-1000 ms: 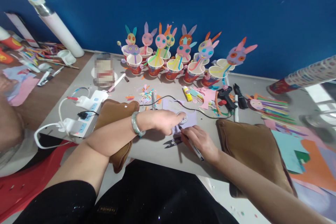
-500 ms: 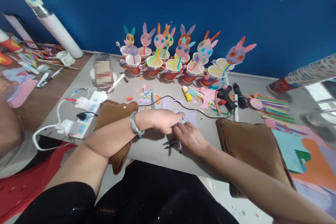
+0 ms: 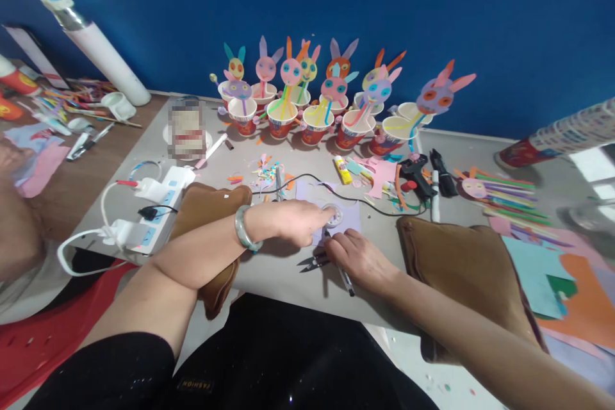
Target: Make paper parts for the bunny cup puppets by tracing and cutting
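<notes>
Pale purple paper (image 3: 353, 223) lies on the grey table, and a small round whitish roll (image 3: 335, 215), like a tape roll, rests on it. My left hand (image 3: 298, 221), with a bracelet at the wrist, presses the roll down with its fingertips. In my right hand (image 3: 358, 257) is a pen (image 3: 346, 283) with a whitish barrel and black end, its tip against the roll's near edge. Black thread snips (image 3: 313, 262) lie just left of the right hand. Paper scraps (image 3: 269, 170) are scattered beyond my hands.
Several paper cups with rabbit heads (image 3: 317, 122) stand along the wall. A glue gun (image 3: 419, 176), glue stick (image 3: 343, 170) and black cord (image 3: 375, 207) lie beyond my hands. Brown cushions (image 3: 456, 275) flank my forearms. A power strip (image 3: 166, 208) sits left, near another person's arm (image 3: 19, 224).
My right hand has shifted slightly right and towards me, and the pen's rear end has swung right. More of the roll shows. My left hand stays nearly still.
</notes>
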Action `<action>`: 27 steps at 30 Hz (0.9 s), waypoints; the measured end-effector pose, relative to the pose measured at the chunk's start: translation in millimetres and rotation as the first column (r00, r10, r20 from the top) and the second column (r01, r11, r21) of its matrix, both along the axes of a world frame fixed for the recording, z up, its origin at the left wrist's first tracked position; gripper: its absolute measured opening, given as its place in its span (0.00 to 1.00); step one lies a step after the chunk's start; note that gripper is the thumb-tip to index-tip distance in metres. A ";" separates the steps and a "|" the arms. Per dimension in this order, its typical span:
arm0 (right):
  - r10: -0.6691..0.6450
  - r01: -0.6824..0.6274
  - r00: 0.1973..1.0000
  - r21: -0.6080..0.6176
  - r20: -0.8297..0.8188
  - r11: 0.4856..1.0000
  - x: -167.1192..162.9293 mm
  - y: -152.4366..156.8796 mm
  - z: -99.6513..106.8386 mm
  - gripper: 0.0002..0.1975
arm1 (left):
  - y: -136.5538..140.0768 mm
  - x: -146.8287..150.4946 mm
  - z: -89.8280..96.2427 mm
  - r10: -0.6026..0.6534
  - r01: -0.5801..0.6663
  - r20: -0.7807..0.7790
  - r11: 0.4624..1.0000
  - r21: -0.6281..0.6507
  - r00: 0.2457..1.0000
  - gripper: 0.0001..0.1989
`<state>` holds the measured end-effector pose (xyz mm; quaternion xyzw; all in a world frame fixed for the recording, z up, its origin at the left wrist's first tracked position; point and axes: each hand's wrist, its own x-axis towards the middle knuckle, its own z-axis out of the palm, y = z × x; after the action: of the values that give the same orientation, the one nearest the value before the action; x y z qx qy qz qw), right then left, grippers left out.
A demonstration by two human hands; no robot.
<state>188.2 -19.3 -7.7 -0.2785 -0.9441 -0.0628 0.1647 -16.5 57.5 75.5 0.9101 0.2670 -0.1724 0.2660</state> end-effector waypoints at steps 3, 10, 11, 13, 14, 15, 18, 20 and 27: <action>0.025 -0.026 0.999 -0.042 -0.027 0.999 10.0 -0.8 2.9 0.11 | -0.6 0.1 -0.4 -0.018 0.018 -0.004 1.000 0.014 1.000 0.28; 0.022 -0.030 0.997 -0.110 -0.068 0.994 26.7 1.2 4.8 0.12 | -0.8 0.1 -0.8 -0.021 0.021 -0.017 1.000 0.018 1.000 0.29; 0.024 -0.033 0.996 -0.110 -0.083 0.993 27.9 1.5 3.9 0.12 | -0.7 0.1 -0.9 -0.019 0.019 -0.019 1.000 0.016 1.000 0.29; 0.040 -0.051 0.992 -0.097 -0.121 0.994 28.7 1.6 1.9 0.12 | -0.5 0.2 -1.0 -0.014 0.014 -0.018 1.000 0.013 1.000 0.29; 0.049 -0.061 0.989 -0.085 -0.138 0.995 28.3 1.4 1.2 0.12 | -0.4 0.2 -0.9 -0.014 0.014 -0.015 1.000 0.011 1.000 0.29; 0.056 -0.067 0.988 -0.074 -0.143 0.995 27.3 1.1 0.8 0.11 | -0.4 0.2 -0.7 -0.014 0.014 -0.010 1.000 0.009 1.000 0.28; 0.060 -0.067 0.993 -0.062 -0.106 0.996 22.0 0.0 1.2 0.09 | -0.6 0.3 0.3 -0.018 0.018 -0.013 1.000 0.006 1.000 0.27; 0.062 -0.066 0.995 -0.047 -0.075 0.997 17.5 0.0 1.5 0.09 | -0.7 0.4 0.6 -0.019 0.020 -0.017 1.000 0.009 1.000 0.27; 0.071 -0.071 0.997 0.013 -0.017 0.997 -0.6 7.3 -3.5 0.11 | -1.5 -0.1 0.9 -0.019 0.019 0.005 1.000 0.010 1.000 0.25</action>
<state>187.6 -12.0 -11.2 -0.2442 -0.9515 -0.0605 0.1770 -16.6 56.1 76.4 0.9142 0.2587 -0.1713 0.2606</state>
